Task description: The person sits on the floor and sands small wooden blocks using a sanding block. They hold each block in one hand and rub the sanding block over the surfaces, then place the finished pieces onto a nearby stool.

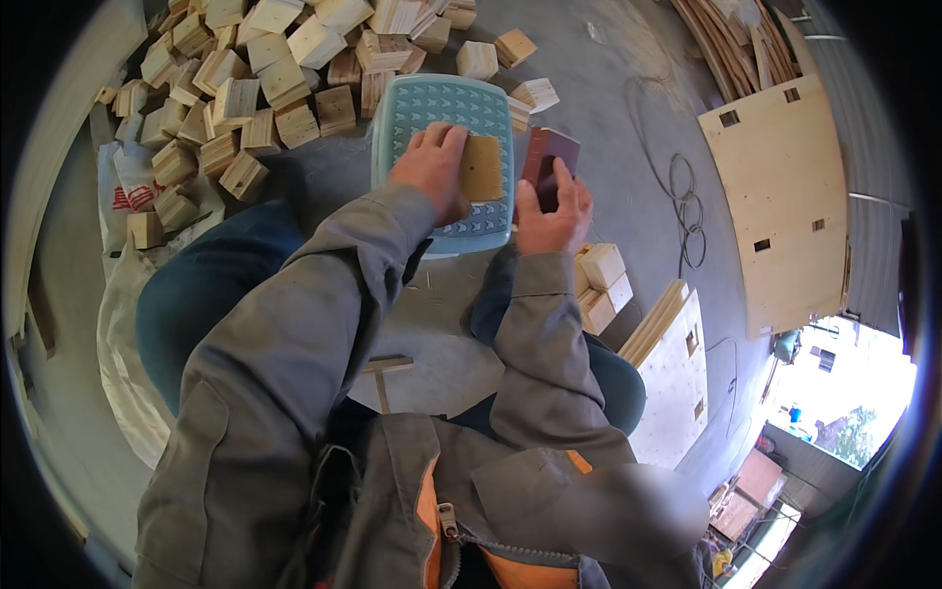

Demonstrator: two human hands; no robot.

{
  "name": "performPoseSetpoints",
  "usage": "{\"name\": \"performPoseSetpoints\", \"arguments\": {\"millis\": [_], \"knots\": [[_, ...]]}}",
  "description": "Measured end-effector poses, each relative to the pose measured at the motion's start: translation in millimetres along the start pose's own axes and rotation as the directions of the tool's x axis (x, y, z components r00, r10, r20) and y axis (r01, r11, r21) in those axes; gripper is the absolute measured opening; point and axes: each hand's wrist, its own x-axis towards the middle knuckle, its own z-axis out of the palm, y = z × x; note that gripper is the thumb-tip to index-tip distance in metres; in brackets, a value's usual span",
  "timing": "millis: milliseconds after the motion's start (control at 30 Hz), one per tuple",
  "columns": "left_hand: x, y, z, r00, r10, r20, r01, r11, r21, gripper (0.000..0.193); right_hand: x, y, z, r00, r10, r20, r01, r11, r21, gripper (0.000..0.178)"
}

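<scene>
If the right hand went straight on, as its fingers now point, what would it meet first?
Beyond the reddish-brown piece it holds, the right hand would perhaps meet a pale wooden block, though this looks lower and depth is unclear.

The left hand (430,165) is over the stool (446,90), back upward, fingers curled in a grip. The left forearm (329,275) slants toward the stool from its near left side, wrist at the near part of its top. The right hand (554,214) grips just right of the stool, thumb and forefinger extended, slightly apart. The right forearm (535,329) runs straighter, from nearer the body than the stool.
</scene>
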Motion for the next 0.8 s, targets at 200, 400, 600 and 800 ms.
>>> {"name": "performPoseSetpoints", "arguments": {"millis": [200, 400, 600, 800], "knots": [[1, 6, -3, 1.0, -0.02, 0.024, 0.02, 1.0, 0.002, 0.099, -73, 1, -11, 0.973, 0.206, 0.106, -0.214, 0.974, 0.079, 0.069], [-17, 8, -18, 0.998, -0.021, 0.065, 0.02, 1.0, 0.01, 0.12, -75, -10, -36, 0.969, 0.239, 0.058, -0.246, 0.953, 0.179, 0.068], [-54, 21, -26, 0.989, -0.112, 0.095, 0.104, 0.99, 0.09, 0.12, -77, -23, -36, 0.991, 0.13, 0.043, -0.135, 0.976, 0.168, 0.07], [-67, 12, -10, 0.997, -0.051, -0.06, 0.057, 0.993, 0.108, 0.117, -86, -46, -21, 0.996, -0.004, 0.094, 0.002, 1.0, 0.018, 0.068]]}}
